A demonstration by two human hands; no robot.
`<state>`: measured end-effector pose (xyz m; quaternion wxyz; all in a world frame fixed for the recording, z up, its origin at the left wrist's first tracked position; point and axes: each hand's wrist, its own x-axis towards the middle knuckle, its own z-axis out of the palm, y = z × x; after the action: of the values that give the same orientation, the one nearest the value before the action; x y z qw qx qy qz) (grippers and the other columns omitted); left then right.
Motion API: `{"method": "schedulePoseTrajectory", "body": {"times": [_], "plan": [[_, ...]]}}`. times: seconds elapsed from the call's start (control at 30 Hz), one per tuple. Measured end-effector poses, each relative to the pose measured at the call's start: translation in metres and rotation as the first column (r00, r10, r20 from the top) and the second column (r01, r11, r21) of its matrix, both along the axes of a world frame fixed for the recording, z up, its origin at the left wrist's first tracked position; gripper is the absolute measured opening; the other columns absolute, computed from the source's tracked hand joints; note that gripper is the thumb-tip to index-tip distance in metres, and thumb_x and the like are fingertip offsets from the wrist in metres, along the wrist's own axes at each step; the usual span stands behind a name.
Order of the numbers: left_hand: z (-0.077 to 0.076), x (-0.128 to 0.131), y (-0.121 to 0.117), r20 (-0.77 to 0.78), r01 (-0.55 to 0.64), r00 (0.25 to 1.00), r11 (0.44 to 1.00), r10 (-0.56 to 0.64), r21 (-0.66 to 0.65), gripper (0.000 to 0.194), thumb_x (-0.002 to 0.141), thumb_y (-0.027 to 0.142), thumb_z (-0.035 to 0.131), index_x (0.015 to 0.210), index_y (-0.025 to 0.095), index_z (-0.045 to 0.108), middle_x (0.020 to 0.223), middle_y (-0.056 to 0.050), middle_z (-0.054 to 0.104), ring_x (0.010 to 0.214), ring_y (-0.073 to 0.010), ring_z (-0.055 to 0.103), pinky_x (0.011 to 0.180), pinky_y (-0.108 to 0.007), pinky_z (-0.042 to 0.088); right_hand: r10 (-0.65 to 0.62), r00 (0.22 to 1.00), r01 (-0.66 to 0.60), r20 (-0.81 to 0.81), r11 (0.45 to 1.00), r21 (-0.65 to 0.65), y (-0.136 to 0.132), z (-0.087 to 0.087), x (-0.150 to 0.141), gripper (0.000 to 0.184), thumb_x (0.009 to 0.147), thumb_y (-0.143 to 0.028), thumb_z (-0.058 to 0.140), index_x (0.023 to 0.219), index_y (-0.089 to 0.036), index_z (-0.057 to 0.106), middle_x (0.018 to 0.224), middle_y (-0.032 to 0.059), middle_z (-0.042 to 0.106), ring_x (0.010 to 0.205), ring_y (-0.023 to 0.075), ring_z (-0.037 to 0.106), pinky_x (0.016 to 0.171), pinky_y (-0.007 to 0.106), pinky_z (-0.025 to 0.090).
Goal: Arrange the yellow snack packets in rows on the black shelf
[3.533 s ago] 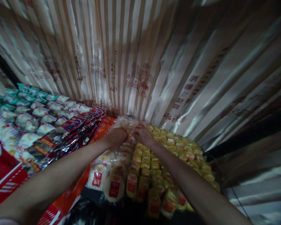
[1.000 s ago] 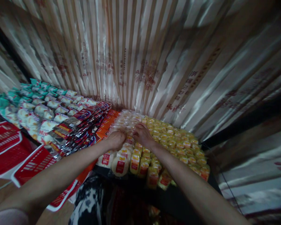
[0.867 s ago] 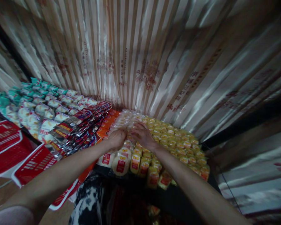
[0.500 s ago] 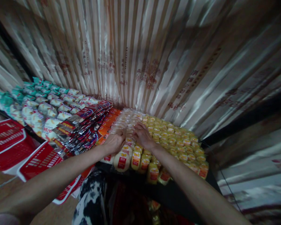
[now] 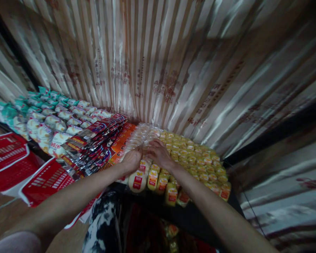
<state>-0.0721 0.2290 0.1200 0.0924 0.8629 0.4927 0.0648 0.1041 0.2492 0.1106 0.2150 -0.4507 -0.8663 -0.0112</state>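
Observation:
My left hand (image 5: 132, 160) is closed over the row of round white crackers in clear wrappers (image 5: 138, 181); its fingertips and whatever they pinch are hidden. Close beside it, my right hand (image 5: 158, 153) bends its fingers down onto the same wrapped crackers, and its fingertips point toward the left hand. Between the hands and under them the clear wrappers shine. To the right, rows of small yellow packets (image 5: 195, 158) with orange labels stand packed together. At the front edge, a yellow packet (image 5: 153, 178) stands next to the cracker with the red label.
Orange packets (image 5: 122, 138) and a pile of dark, shiny flat packets (image 5: 94, 140) lie left of the crackers. Farther left are white and green bags (image 5: 55, 116). Red baskets (image 5: 47, 179) stand below at left. Striped sheeting (image 5: 158, 59) hangs behind the dark table (image 5: 197, 219).
My right hand has shifted slightly left, and my left hand slightly right, so they are closer together over the wrapped crackers. The view has moved a little.

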Motion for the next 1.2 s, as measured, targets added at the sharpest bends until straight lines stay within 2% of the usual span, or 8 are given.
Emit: {"method": "schedulePoseTrajectory", "body": {"times": [0.13, 0.3, 0.43, 0.53, 0.63, 0.77, 0.9, 1.2], "plan": [[-0.001, 0.003, -0.002, 0.04, -0.047, 0.998, 0.999, 0.047, 0.007, 0.039, 0.078, 0.004, 0.036, 0.116, 0.006, 0.045, 0.108, -0.016, 0.058, 0.088, -0.0224, 0.062, 0.071, -0.03, 0.05, 0.019, 0.995, -0.006, 0.1, 0.992, -0.128, -0.007, 0.003, -0.003, 0.011, 0.077, -0.025, 0.061, 0.078, -0.02, 0.071, 0.11, 0.0082, 0.06, 0.118, 0.0247, 0.038, 0.101, 0.042, 0.03], [0.005, -0.012, -0.013, 0.066, -0.031, 0.998, 0.988, 0.021, 0.15, 0.031, 0.087, 0.017, 0.034, 0.117, 0.012, 0.045, 0.114, -0.014, 0.052, 0.087, -0.0195, 0.06, 0.07, -0.028, 0.05, -0.015, 0.993, 0.025, 0.12, 0.996, -0.081, -0.009, 0.001, -0.007, 0.012, 0.075, -0.018, 0.059, 0.078, -0.018, 0.07, 0.108, 0.009, 0.06, 0.116, 0.024, 0.039, 0.101, 0.041, 0.031], [0.007, -0.029, -0.038, -0.013, 0.028, 1.0, 0.999, -0.027, 0.036, 0.023, 0.086, 0.032, 0.045, 0.103, 0.017, 0.05, 0.11, -0.008, 0.052, 0.085, -0.0186, 0.06, 0.071, -0.028, 0.05, -0.007, 0.996, 0.011, 0.091, 0.999, -0.042, -0.008, -0.004, -0.007, 0.009, 0.074, -0.017, 0.059, 0.074, -0.018, 0.069, 0.101, 0.0079, 0.062, 0.113, 0.0235, 0.042, 0.1, 0.041, 0.033], [-0.003, -0.033, -0.062, -0.066, 0.016, 0.998, 0.999, -0.018, -0.031, 0.03, 0.08, 0.036, 0.055, 0.103, 0.018, 0.048, 0.11, -0.007, 0.05, 0.086, -0.0199, 0.06, 0.07, -0.029, 0.05, -0.023, 0.997, 0.026, 0.078, 0.999, -0.044, -0.007, -0.007, -0.008, 0.01, 0.075, -0.019, 0.059, 0.069, -0.018, 0.067, 0.097, 0.0078, 0.062, 0.109, 0.0232, 0.045, 0.098, 0.042, 0.035], [-0.014, -0.029, -0.076, -0.053, -0.036, 0.998, 0.999, 0.035, -0.02, 0.036, 0.081, 0.028, 0.053, 0.113, 0.019, 0.042, 0.115, -0.008, 0.046, 0.085, -0.0197, 0.06, 0.069, -0.03, 0.05, -0.055, 0.997, 0.057, 0.055, 0.998, -0.031, -0.011, -0.004, -0.012, 0.007, 0.074, -0.02, 0.06, 0.072, -0.017, 0.066, 0.095, 0.0082, 0.061, 0.111, 0.0243, 0.043, 0.098, 0.042, 0.035], [-0.022, -0.025, -0.077, -0.033, -0.06, 0.998, 0.998, 0.059, -0.01, 0.031, 0.083, 0.015, 0.043, 0.114, 0.017, 0.039, 0.118, -0.011, 0.043, 0.085, -0.0183, 0.06, 0.071, -0.03, 0.05, -0.017, 0.999, 0.019, 0.051, 0.999, -0.036, -0.026, 0.01, -0.02, 0.007, 0.076, -0.021, 0.06, 0.076, -0.017, 0.066, 0.105, 0.009, 0.058, 0.115, 0.025, 0.037, 0.098, 0.041, 0.035], [-0.025, -0.025, -0.075, 0.014, -0.052, 0.998, 0.998, 0.053, -0.024, 0.025, 0.085, 0.011, 0.037, 0.109, 0.015, 0.042, 0.118, -0.011, 0.043, 0.086, -0.0173, 0.058, 0.075, -0.03, 0.049, 0.088, 0.985, -0.064, 0.146, 0.984, -0.165, -0.042, 0.021, -0.028, 0.012, 0.076, -0.027, 0.063, 0.069, -0.018, 0.067, 0.091, 0.0073, 0.059, 0.102, 0.0234, 0.043, 0.091, 0.039, 0.039], [-0.054, -0.03, -0.08, 0.199, -0.089, 0.976, 0.996, 0.088, 0.0, 0.019, 0.091, 0.016, 0.031, 0.097, 0.016, 0.049, 0.106, -0.007, 0.046, 0.088, -0.0142, 0.054, 0.079, -0.027, 0.047, -0.011, 0.97, 0.041, 0.243, 0.992, -0.12, -0.052, 0.011, -0.04, 0.019, 0.078, -0.029, 0.061, 0.067, -0.015, 0.067, 0.101, 0.0126, 0.055, 0.111, 0.0297, 0.037, 0.095, 0.045, 0.036]]}}
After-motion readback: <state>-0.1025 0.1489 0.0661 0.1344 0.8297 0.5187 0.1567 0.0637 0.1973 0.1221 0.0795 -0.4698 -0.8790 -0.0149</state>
